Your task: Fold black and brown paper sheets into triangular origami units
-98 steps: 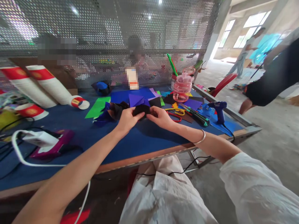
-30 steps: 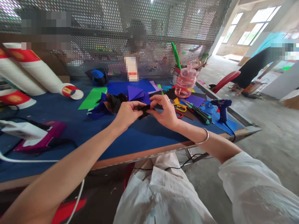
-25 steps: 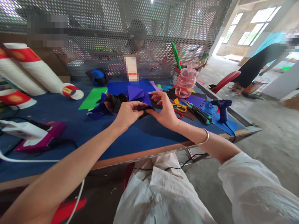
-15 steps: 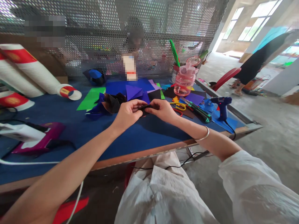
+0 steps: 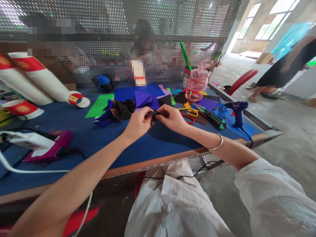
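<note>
Over the blue tabletop, my left hand (image 5: 138,122) and my right hand (image 5: 171,118) meet and pinch one small piece of black paper (image 5: 153,115) between them. Most of that piece is hidden by the fingers. Just left of my hands lie crumpled black and dark blue folded papers (image 5: 120,110). Behind them are a folded purple paper (image 5: 143,98) and a dark blue sheet (image 5: 123,92). Yellow-and-red handled scissors (image 5: 194,112) rest close to my right hand, with a green-and-black utility knife (image 5: 212,117) beyond them.
A blue glue gun (image 5: 237,112) stands at the right edge, its cord hanging down. Near it is a pink bottle (image 5: 197,84). Stacked paper cups (image 5: 41,77) and a purple power strip (image 5: 49,148) occupy the left. Perforated metal (image 5: 103,42) closes off the back. A person (image 5: 287,62) bends at far right.
My fingers have shifted slightly on the black paper, and more of it shows between them. The whole view has moved a little, so everything sits slightly further right.
</note>
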Demonstrator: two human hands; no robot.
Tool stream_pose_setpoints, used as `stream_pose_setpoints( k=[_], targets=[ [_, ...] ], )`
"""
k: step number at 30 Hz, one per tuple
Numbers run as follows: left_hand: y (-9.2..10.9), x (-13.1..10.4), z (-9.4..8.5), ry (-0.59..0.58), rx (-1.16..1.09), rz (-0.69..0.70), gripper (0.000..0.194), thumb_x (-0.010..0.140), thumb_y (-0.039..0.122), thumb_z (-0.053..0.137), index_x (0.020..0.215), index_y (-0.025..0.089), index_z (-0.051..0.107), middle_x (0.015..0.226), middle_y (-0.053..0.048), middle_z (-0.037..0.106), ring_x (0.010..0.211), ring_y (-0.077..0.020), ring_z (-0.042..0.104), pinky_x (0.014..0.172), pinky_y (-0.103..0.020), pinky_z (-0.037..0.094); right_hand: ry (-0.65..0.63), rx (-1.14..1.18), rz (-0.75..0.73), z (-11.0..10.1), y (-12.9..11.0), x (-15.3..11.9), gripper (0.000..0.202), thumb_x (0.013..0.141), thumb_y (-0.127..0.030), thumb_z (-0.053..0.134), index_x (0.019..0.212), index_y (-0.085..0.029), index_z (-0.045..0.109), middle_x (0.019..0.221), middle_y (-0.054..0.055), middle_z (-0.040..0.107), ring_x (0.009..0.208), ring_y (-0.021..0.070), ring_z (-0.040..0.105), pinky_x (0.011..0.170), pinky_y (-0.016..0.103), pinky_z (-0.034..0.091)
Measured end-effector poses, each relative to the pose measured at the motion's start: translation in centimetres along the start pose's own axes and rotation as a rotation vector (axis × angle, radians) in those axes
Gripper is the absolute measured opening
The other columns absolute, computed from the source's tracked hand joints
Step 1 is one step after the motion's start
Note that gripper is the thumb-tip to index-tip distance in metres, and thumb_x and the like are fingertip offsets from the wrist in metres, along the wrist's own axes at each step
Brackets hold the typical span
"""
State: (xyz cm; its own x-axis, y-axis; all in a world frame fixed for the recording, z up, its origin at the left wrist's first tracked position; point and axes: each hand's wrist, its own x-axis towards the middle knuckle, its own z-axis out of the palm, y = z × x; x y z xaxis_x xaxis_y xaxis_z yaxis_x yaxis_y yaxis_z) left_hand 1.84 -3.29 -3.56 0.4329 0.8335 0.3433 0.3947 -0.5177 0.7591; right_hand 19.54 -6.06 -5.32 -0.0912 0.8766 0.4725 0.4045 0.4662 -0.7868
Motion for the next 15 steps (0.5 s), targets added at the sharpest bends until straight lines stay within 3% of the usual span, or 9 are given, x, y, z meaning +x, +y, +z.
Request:
stream_pose_setpoints(
  k=[4, 8, 12, 15],
  targets=[
    [0.0, -0.3, -0.4, 0.090, 0.205, 0.087, 0.029, 0.073, 0.005, 0.052, 0.093, 0.019, 0.069, 0.070, -0.002, 0.068, 0.066, -0.0196, 0.064, 0.068, -0.030, 0.047, -0.095, 0.010, 0.026, 0.2, 0.3, -0.1, 0.014, 0.084, -0.031, 0.062, 0.088, -0.018, 0.060, 0.075, 0.000, 0.065, 0.068, 0.0134, 0.058, 0.064, 0.026, 0.044],
    [0.0, -0.6, -0.3, 0.102, 0.304, 0.129, 0.037, 0.067, 0.004, 0.051, 0.094, 0.019, 0.070, 0.073, -0.003, 0.069, 0.072, -0.0226, 0.065, 0.071, -0.031, 0.045, -0.147, 0.014, 0.016, 0.2, 0.0, -0.3, 0.003, 0.082, -0.021, 0.057, 0.084, -0.018, 0.059, 0.071, 0.000, 0.068, 0.066, 0.0141, 0.062, 0.063, 0.025, 0.046],
    [-0.1, -0.2, -0.4, 0.090, 0.283, 0.152, 0.032, 0.079, 0.013, 0.049, 0.102, 0.018, 0.070, 0.084, -0.004, 0.073, 0.071, -0.0188, 0.064, 0.069, -0.028, 0.046, -0.115, -0.001, -0.015, -0.1, -0.4, -0.2, 0.004, 0.083, -0.023, 0.057, 0.082, -0.019, 0.057, 0.068, -0.001, 0.067, 0.061, 0.0134, 0.060, 0.060, 0.025, 0.044],
    [-0.4, 0.5, -0.7, 0.041, 0.245, 0.147, 0.025, 0.090, 0.029, 0.048, 0.090, 0.017, 0.070, 0.075, -0.003, 0.071, 0.062, -0.0163, 0.060, 0.062, -0.026, 0.044, -0.062, -0.016, -0.028, -0.3, -0.3, 0.0, 0.008, 0.086, -0.027, 0.056, 0.084, -0.019, 0.056, 0.068, -0.001, 0.066, 0.062, 0.0138, 0.060, 0.062, 0.026, 0.043]
  ],
)
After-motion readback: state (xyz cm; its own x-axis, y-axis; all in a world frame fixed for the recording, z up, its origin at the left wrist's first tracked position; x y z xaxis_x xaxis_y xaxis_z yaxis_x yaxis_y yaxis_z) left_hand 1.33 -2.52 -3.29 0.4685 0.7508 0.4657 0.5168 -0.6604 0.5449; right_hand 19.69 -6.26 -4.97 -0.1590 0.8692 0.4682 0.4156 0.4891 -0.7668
